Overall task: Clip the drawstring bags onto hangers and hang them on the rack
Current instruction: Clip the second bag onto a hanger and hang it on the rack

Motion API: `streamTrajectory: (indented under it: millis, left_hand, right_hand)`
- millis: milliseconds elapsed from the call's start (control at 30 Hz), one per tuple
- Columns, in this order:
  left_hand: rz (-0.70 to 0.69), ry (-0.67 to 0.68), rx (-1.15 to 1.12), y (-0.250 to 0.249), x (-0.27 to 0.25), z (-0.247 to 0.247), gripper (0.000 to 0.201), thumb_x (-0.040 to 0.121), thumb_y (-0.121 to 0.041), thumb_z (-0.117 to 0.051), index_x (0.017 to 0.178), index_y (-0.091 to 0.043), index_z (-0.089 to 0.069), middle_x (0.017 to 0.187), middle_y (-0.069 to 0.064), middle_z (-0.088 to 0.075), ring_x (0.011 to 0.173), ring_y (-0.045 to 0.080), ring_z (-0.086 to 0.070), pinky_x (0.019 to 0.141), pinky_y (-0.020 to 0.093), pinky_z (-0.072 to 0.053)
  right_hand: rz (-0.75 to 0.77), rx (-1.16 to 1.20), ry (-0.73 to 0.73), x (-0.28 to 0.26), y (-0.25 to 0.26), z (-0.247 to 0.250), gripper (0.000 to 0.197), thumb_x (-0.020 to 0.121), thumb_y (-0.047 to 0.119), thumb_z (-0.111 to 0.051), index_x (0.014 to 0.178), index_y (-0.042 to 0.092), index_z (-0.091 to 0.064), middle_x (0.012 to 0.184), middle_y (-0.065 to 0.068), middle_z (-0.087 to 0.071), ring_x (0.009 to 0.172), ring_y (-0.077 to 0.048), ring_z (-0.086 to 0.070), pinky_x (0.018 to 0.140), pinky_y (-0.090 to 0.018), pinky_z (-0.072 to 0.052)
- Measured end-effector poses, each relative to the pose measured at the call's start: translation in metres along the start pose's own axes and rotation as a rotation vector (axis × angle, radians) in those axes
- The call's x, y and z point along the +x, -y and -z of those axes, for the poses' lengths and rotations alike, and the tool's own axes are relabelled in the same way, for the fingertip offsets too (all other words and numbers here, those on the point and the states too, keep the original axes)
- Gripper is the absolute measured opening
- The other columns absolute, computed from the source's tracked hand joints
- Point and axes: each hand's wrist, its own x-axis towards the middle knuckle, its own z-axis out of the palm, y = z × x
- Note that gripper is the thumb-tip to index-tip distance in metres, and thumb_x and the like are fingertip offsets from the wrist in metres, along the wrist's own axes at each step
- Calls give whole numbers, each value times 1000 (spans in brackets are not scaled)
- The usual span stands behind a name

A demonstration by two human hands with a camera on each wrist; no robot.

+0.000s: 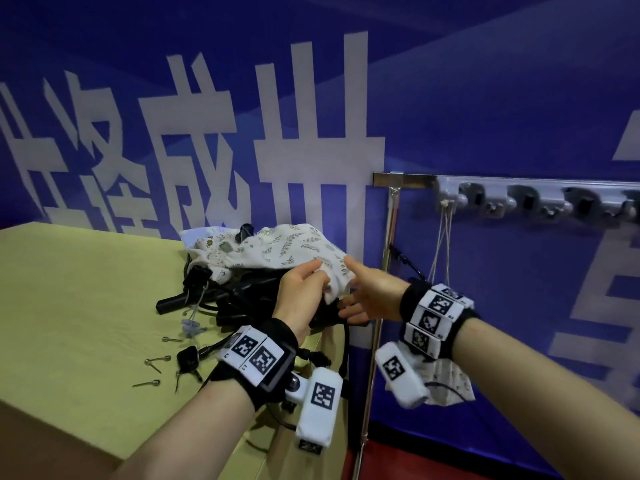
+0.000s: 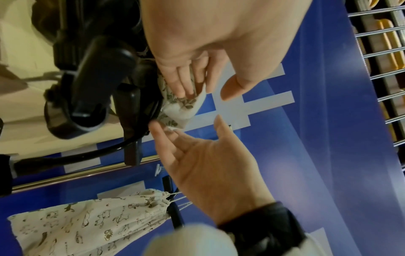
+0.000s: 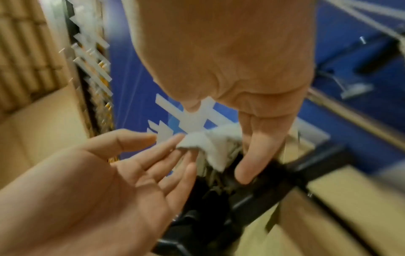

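Observation:
Several leaf-print drawstring bags [image 1: 277, 251] lie heaped on a pile of black clip hangers [image 1: 214, 299] at the table's far right corner. My left hand [image 1: 320, 271] holds a lifted corner of the top bag [image 2: 179, 107] at its fingertips, with the thumb apart. My right hand [image 1: 349, 289] is spread, palm toward the left one, its fingers [image 2: 157, 129] right beside that corner [image 3: 210, 143]. Whether they touch the cloth is unclear. A cat-print bag [image 2: 87, 221] hangs by its strings from the rack [image 1: 519, 195], below my right wrist.
The yellow-green table [image 1: 86, 289] carries loose metal pins [image 1: 157, 360] and small black clip parts [image 1: 188, 358] near its front right. The rack's chrome pole [image 1: 388, 254] stands just right of the table, and a blue banner wall is behind.

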Motion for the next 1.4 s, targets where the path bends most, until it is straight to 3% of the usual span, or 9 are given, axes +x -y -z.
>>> streamTrajectory:
  millis: [233,433,600,767,967,1067,1167,1300,1400]
  left_hand:
    - [123,99,-230,3,-4,14,24,93,-19,-47,72,-11,-55,68,0,-63,81,21,-64,69,29,-49]
    - [340,66,-613,1,4,28,39,92,-42,-49,111,-10,-61,112,15,-67,105,30,-63,83,39,-53]
    - [244,-2,-843,-4,2,21,29,93,-35,-52,107,-13,-64,94,11,-74,93,27,-66,78,40,-53]
    - [284,-17,-858,2,7,25,58,85,-58,-49,121,-14,-63,118,13,-68,110,31,-63,90,43,-51]
    - [422,99,-286,5,-5,20,27,96,-23,-52,100,1,-64,70,12,-71,49,18,-69,43,25,-54]
    - [347,183,-152,4,-22,12,10,90,-6,-58,93,-1,-66,82,17,-69,53,21,-69,49,27,-57]
    - [248,278,8,3,-42,1,15,83,4,-62,96,-2,-66,85,17,-67,60,20,-66,59,26,-56]
    - [83,407,334,5,-64,-6,7,83,-8,-67,88,-5,-71,85,14,-68,72,19,-61,73,30,-52]
    - [-76,315,548,2,-73,0,15,84,-17,-66,70,-10,-68,64,3,-57,59,14,-49,61,27,-44]
  right_hand:
    - [232,458,-266,26,6,-23,39,83,-11,-37,112,3,-60,102,-24,-65,93,-38,-65,85,-46,-53]
    - [322,398,-299,-2,10,-8,52,82,-5,-33,122,13,-61,115,-15,-68,95,-31,-66,74,-39,-55]
    - [203,386,-409,-27,-15,18,37,90,7,-29,112,8,-60,102,-19,-69,72,-29,-67,46,-33,-55]
    - [41,191,-479,-43,-58,47,21,93,7,-28,83,10,-46,60,-5,-44,29,-14,-41,31,-16,-27]
    - [-56,-300,-479,-64,-84,49,23,91,1,-35,73,9,-48,65,-9,-51,52,-19,-48,39,-19,-35]
    - [3,-735,-522,-70,-86,48,7,88,11,-52,88,6,-56,90,-12,-65,74,-25,-60,60,-31,-51]
    - [215,-475,-612,-79,-78,35,30,90,32,-56,112,12,-59,111,-7,-64,99,-26,-61,86,-39,-51]
    - [170,-41,-258,-93,-57,0,40,90,50,-56,103,14,-64,74,1,-67,61,-11,-62,60,-27,-49]
    - [282,-199,-349,-92,-53,-18,21,89,34,-62,89,13,-58,68,-5,-53,51,-11,-49,49,-24,-38]
